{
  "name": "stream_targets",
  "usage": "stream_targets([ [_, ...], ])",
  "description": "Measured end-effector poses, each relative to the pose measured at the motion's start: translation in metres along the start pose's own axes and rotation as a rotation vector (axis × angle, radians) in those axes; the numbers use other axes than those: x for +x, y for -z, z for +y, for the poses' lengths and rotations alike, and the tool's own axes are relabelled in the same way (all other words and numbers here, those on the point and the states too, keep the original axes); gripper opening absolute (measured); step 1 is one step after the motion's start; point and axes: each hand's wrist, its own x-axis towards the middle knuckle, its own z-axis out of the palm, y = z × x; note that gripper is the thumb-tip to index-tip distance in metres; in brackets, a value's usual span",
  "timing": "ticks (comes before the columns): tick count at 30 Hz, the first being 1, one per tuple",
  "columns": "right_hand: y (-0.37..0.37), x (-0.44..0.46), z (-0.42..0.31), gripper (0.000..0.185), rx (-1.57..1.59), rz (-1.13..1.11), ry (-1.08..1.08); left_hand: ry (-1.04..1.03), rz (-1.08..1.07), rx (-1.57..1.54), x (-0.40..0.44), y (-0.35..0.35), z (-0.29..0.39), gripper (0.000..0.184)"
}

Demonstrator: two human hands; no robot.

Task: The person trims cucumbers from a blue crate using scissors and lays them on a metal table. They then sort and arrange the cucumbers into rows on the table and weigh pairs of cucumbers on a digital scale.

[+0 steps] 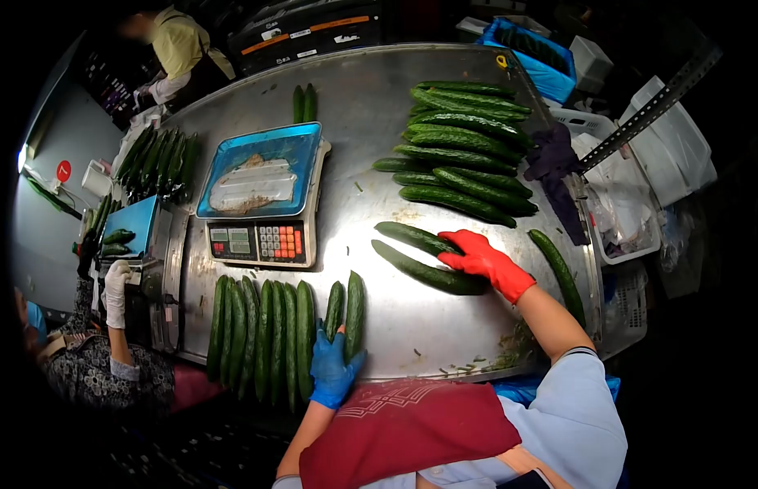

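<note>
My left hand (pixel 335 371), in a blue glove, is closed round the lower ends of two cucumbers, a shorter one (pixel 334 303) and a longer one (pixel 355 306), at the table's near edge. Left of it lies a row of several upright-laid cucumbers (pixel 265 330). My right hand (pixel 486 262), in a red glove, has its fingers curled over the right end of a cucumber (pixel 413 236) in mid-table. A second cucumber (pixel 424 267) lies just below that one, its right end beside the red palm.
A scale (pixel 261 243) with a blue tray stands left of centre. Several cucumbers (pixel 464 138) are stacked at the back right; a single cucumber (pixel 558 273) and dark cloth (pixel 554 167) lie rightward. A co-worker's gloved hand (pixel 116 285) is at left; another person (pixel 183 53) stands behind.
</note>
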Motion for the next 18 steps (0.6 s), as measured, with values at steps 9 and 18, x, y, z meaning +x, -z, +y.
stream_targets([
  [9,-0.054,-0.038,-0.081,0.098,-0.271,-0.165,0.025,0.05,0.03,-0.003,0.0,-0.01,-0.006,0.07],
  [18,-0.079,-0.055,-0.128,0.109,-0.093,-0.194,-0.192,0.058,-0.014,-0.424,0.014,-0.021,-0.043,0.076],
])
